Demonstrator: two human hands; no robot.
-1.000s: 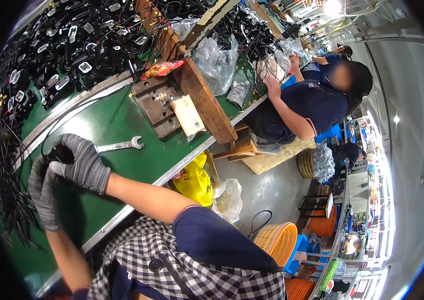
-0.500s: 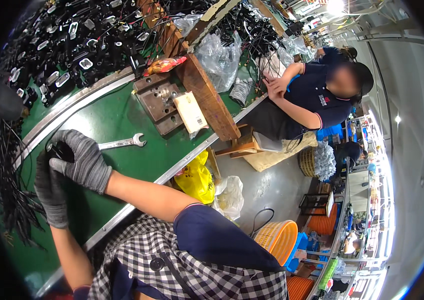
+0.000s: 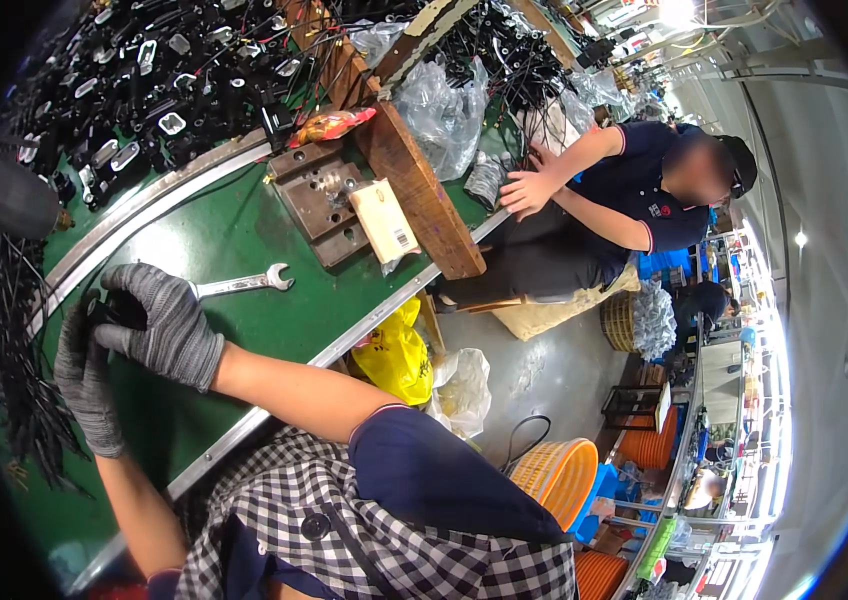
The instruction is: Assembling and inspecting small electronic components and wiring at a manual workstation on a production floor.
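Left hand [image 3: 90, 385] eased outward, small black piece [image 3: 128, 306] kept in the right hand [image 3: 172, 330]

At the far left a bundle of black cables [image 3: 22, 360] hangs over the green desk [image 3: 264, 322], and a dark grey cylinder [image 3: 14, 196] juts in above it; what that is cannot be told. Next comes the left hand, in a grey knit glove, its fingers narrow and close together. Compared with half a second ago it has moved a little leftward and its glove shows lighter, leaving a wider gap beside the right wrist. Whether it grips the piece or only steadies it, I cannot tell. The black piece lies between the two hands, mostly covered, with the right hand curled around it in much the same place as before. That suggests an adjustment of the left hand's hold, the handling of the piece still under way.

Just right of the gloves an open-ended wrench [image 3: 244, 286] rests untouched on the desk. Farther right sit a brown metal block [image 3: 316, 212], a pale carton [image 3: 382, 224] overlapping its edge, and a wooden board [image 3: 426, 195]. Beyond, a co-worker [image 3: 634, 190] now stretches a bare hand toward the desk's edge
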